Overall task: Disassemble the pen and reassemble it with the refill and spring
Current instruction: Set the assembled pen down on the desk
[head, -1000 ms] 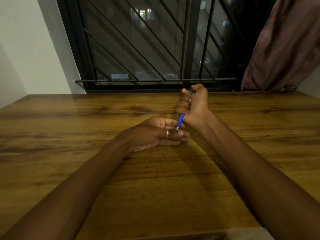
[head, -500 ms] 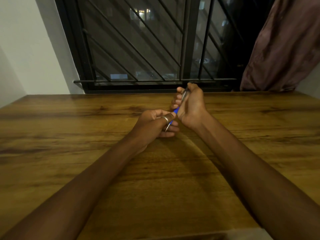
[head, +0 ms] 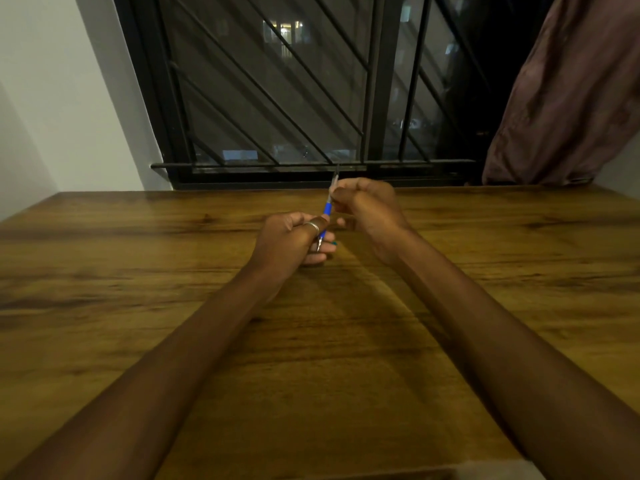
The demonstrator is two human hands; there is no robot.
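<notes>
Both hands are on the pen (head: 327, 210), held just above the table (head: 173, 258), far side, centre, near the window (head: 277, 98). Left hand (head: 294, 242) is wrapped around the lower end; fingers curled shut on the tip section, metal point poking out below the ring finger. Right hand (head: 367, 206) is closed on the upper barrel, thumb and fingers pinched tight around it. I read this as a two-point hold for twisting: one hand anchors, the other turns, so the barrel can unscrew at the joint (my guess, the joint itself is hidden by fingers).

The pen runs tilted, tip toward me, top end away and up. Visible middle is bright blue, likely the grip sleeve. Above it the barrel looks clear or grey, with a thin clip or button end sticking out past the right fist. It looks to be in one piece; can't tell if the thread has started to loosen. No refill or spring in view. Nothing loose on the table.
</notes>
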